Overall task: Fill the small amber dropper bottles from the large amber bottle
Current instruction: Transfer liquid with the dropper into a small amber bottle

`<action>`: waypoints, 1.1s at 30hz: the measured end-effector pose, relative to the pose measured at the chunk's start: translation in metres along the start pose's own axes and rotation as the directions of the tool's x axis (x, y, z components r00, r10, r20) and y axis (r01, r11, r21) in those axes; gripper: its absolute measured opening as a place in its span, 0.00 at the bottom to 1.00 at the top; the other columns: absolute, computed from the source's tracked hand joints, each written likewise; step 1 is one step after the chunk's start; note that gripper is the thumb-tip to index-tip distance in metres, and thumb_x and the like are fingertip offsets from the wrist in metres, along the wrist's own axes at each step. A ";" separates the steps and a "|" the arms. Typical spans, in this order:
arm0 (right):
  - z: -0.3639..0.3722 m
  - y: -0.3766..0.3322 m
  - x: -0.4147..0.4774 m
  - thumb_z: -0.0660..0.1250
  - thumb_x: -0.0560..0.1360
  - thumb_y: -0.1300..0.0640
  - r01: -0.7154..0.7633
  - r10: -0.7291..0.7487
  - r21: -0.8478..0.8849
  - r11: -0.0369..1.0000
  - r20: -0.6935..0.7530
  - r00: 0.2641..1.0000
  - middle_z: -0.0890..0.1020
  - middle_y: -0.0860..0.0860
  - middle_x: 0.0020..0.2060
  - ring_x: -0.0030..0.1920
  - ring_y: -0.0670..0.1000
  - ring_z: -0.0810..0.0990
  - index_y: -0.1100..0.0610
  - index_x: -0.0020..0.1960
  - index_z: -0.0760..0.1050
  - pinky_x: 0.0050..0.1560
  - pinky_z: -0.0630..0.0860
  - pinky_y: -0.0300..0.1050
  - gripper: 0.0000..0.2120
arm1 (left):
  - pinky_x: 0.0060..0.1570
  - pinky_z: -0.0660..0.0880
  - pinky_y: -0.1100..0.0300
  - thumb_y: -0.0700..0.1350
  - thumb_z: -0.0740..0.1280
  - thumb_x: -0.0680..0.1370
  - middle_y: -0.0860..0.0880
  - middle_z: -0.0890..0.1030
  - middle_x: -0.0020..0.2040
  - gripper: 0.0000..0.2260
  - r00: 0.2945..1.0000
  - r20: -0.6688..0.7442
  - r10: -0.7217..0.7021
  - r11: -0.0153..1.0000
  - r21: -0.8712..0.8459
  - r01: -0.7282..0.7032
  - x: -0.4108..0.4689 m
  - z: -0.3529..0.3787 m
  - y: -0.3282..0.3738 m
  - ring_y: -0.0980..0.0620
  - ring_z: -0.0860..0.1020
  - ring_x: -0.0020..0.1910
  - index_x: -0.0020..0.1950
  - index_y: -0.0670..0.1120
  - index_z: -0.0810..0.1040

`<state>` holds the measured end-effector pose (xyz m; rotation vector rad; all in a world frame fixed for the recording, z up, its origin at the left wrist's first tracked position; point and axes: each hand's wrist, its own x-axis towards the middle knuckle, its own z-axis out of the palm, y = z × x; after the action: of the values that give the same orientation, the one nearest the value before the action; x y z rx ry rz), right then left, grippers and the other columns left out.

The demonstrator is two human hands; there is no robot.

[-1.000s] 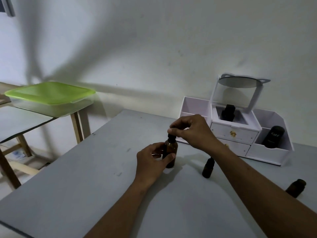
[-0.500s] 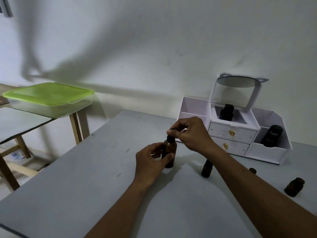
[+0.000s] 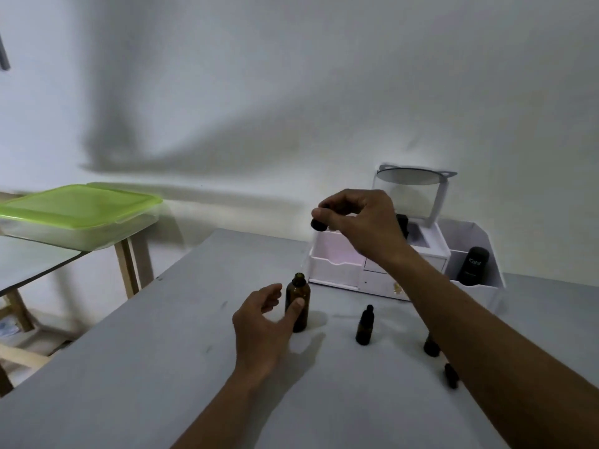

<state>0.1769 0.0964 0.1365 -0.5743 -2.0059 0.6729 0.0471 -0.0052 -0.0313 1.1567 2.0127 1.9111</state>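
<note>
The large amber bottle (image 3: 297, 299) stands upright and uncapped on the grey table (image 3: 162, 367). My left hand (image 3: 262, 322) holds it loosely, thumb on its front. High above it, my right hand (image 3: 356, 222) pinches the black cap (image 3: 318, 224) between its fingertips. A small amber dropper bottle (image 3: 365, 326) with a black top stands to the right of the large one. Another small bottle (image 3: 431, 346) and a dark piece (image 3: 451, 375) show partly from behind my right forearm.
A white organiser (image 3: 337, 270) with drawers and a tilted mirror (image 3: 410, 176) sits at the back right, holding a black Kahf bottle (image 3: 473, 265). At the left, a box with a green lid (image 3: 77, 205) rests on a wooden side table.
My right hand has lifted the black cap off the large bottle and raised it up. My left hand's grip on the bottle has loosened.
</note>
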 end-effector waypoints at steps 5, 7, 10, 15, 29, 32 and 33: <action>-0.051 -0.015 -0.005 0.75 0.73 0.59 0.003 0.010 0.140 0.990 -0.092 0.996 0.88 0.51 0.37 0.40 0.50 0.88 0.57 0.46 0.84 0.48 0.85 0.48 0.03 | 0.47 0.74 0.75 0.44 0.75 0.71 0.60 0.81 0.47 0.12 0.989 -0.041 0.142 0.988 -0.055 -0.145 -0.026 0.008 0.027 0.63 0.80 0.47 0.54 0.52 0.81; -0.072 -0.011 -0.013 0.75 0.73 0.60 -0.004 0.027 0.179 0.984 -0.122 0.992 0.88 0.53 0.38 0.43 0.54 0.88 0.57 0.45 0.84 0.50 0.84 0.54 0.02 | 0.47 0.75 0.74 0.43 0.75 0.71 0.60 0.82 0.45 0.12 0.990 0.015 0.143 0.984 -0.110 -0.141 -0.042 0.021 0.038 0.64 0.81 0.46 0.52 0.52 0.82; -0.103 0.004 -0.027 0.76 0.72 0.59 -0.030 0.057 0.156 0.987 -0.168 0.984 0.88 0.53 0.39 0.43 0.58 0.88 0.55 0.45 0.85 0.50 0.84 0.61 0.02 | 0.47 0.76 0.72 0.44 0.76 0.71 0.60 0.82 0.46 0.13 0.976 0.185 0.114 0.983 -0.163 -0.084 -0.064 0.046 0.054 0.64 0.80 0.47 0.53 0.54 0.81; -0.145 0.036 -0.054 0.77 0.71 0.58 -0.120 0.132 0.066 0.991 -0.230 0.964 0.88 0.56 0.40 0.42 0.57 0.87 0.60 0.48 0.85 0.51 0.84 0.59 0.08 | 0.47 0.74 0.75 0.48 0.76 0.70 0.61 0.79 0.51 0.20 0.894 0.448 0.011 0.993 -0.111 0.043 -0.088 0.097 0.065 0.64 0.78 0.50 0.61 0.54 0.78; -0.179 0.102 -0.105 0.77 0.71 0.58 -0.256 0.252 0.013 0.967 -0.237 0.938 0.88 0.56 0.40 0.41 0.58 0.88 0.58 0.47 0.85 0.50 0.84 0.59 0.06 | 0.44 0.70 0.76 0.49 0.78 0.68 0.57 0.78 0.56 0.27 0.868 0.493 -0.068 0.991 -0.065 0.114 -0.083 0.180 0.063 0.60 0.77 0.52 0.66 0.51 0.76; -0.177 0.111 -0.108 0.77 0.70 0.58 -0.267 0.257 -0.014 0.963 -0.236 0.937 0.87 0.54 0.39 0.40 0.55 0.87 0.56 0.46 0.86 0.50 0.84 0.57 0.05 | 0.43 0.70 0.76 0.49 0.78 0.67 0.56 0.79 0.55 0.27 0.867 0.496 -0.054 0.993 -0.069 0.101 -0.082 0.185 0.060 0.60 0.77 0.51 0.65 0.50 0.77; -0.176 0.114 -0.108 0.77 0.70 0.58 -0.272 0.261 -0.014 0.962 -0.233 0.937 0.87 0.53 0.39 0.40 0.55 0.87 0.55 0.46 0.85 0.50 0.84 0.56 0.05 | 0.43 0.70 0.77 0.49 0.78 0.67 0.55 0.79 0.55 0.27 0.867 0.497 -0.048 0.993 -0.068 0.094 -0.081 0.186 0.058 0.59 0.78 0.52 0.64 0.50 0.77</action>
<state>0.3964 0.1534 0.0712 -0.9221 -1.7467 0.6884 0.2360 0.0885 -0.0458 1.3569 1.6469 1.4541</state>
